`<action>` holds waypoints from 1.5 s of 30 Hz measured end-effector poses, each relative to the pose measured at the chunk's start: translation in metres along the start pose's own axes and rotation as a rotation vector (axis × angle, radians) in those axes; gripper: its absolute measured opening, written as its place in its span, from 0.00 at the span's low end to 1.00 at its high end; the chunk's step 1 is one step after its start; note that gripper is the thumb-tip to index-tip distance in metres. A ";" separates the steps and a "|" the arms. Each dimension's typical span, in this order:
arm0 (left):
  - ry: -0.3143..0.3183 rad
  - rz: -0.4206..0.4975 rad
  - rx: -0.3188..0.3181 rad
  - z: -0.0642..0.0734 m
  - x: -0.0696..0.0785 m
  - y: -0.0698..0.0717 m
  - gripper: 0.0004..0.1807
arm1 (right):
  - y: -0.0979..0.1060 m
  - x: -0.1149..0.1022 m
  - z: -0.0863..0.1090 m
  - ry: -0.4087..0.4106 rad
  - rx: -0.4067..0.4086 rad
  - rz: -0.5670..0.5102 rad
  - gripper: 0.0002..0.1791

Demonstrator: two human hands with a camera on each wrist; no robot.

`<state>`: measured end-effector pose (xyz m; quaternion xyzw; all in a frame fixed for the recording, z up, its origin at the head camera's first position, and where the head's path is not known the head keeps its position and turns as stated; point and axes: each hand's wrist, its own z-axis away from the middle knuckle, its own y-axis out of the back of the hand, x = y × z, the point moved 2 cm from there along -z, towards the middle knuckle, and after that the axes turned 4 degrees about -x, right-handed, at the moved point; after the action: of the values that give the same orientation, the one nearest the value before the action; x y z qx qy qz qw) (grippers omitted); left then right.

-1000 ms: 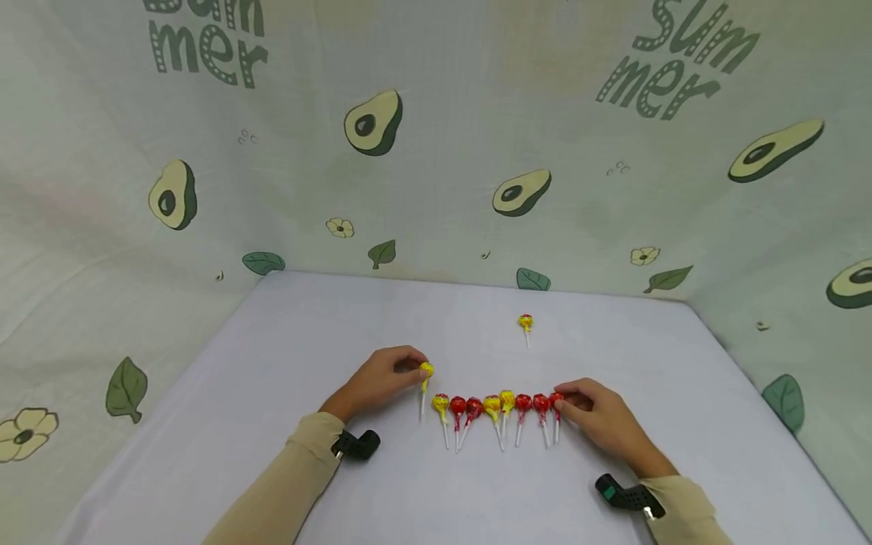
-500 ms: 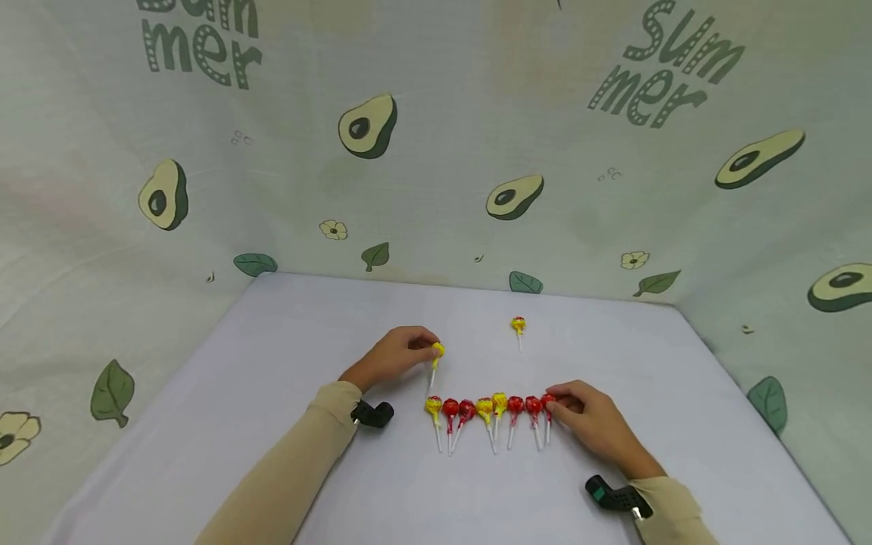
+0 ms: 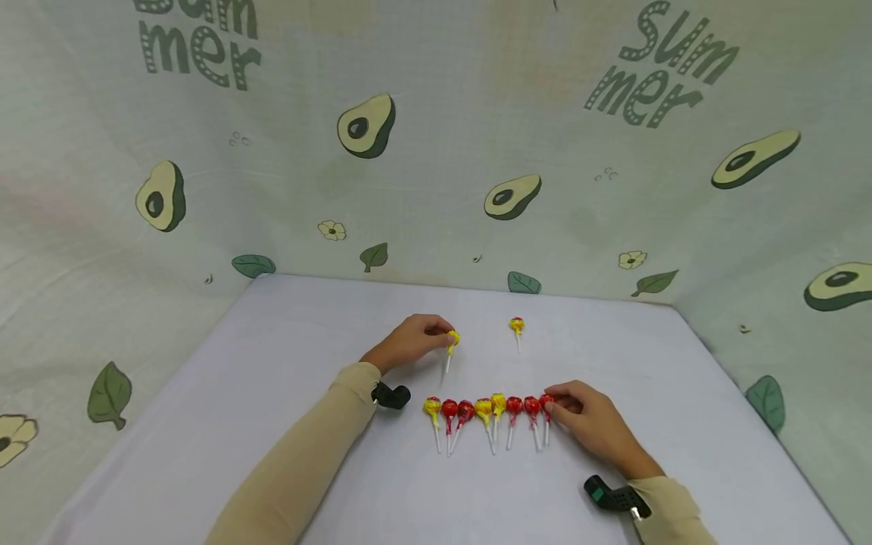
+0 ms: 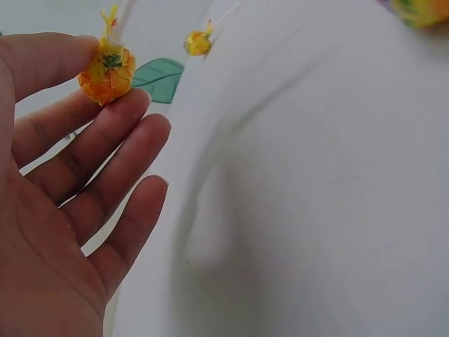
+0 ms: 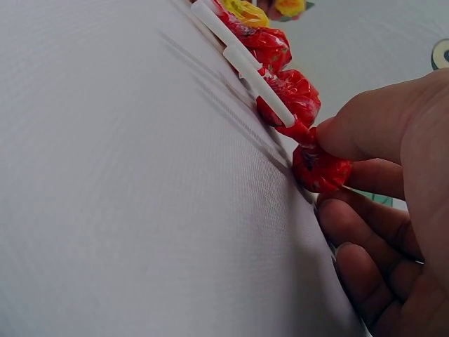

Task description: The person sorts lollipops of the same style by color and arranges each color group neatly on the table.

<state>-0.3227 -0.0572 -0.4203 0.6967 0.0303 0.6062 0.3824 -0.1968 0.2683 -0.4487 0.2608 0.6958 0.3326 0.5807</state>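
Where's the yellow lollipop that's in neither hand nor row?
Head view: the lone yellow lollipop lies on the white table, right of the left hand and beyond the row of lollipops.

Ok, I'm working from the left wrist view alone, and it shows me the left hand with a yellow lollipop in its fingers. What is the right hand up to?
Observer: The head view shows the right hand pinching a red lollipop.

Operator: Copy. Is that one by itself or with others?

Observer: With others: counting it, it makes the right end of a row of eight lollipops, their sticks pointing roughly toward the person.

Operator: And which color closes the row at its left end?

Observer: Yellow: the leftmost lollipop has a yellow wrapper, and a red one comes next.
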 end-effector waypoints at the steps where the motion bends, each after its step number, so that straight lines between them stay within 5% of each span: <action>1: -0.004 0.006 0.001 -0.003 0.001 0.000 0.16 | 0.000 0.001 0.000 0.002 0.003 0.001 0.14; 19: -0.012 0.047 -0.084 -0.043 0.006 -0.014 0.15 | 0.005 0.001 -0.001 0.024 -0.008 -0.015 0.14; 35: 0.061 0.016 -0.056 -0.065 0.006 -0.026 0.15 | -0.005 0.001 0.002 0.008 -0.014 -0.037 0.13; 45: 0.032 -0.022 -0.063 -0.073 0.014 -0.024 0.15 | -0.002 0.002 -0.001 0.036 0.023 -0.026 0.12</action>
<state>-0.3719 0.0027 -0.4245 0.6741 0.0249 0.6137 0.4103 -0.1976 0.2682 -0.4515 0.2524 0.7133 0.3217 0.5693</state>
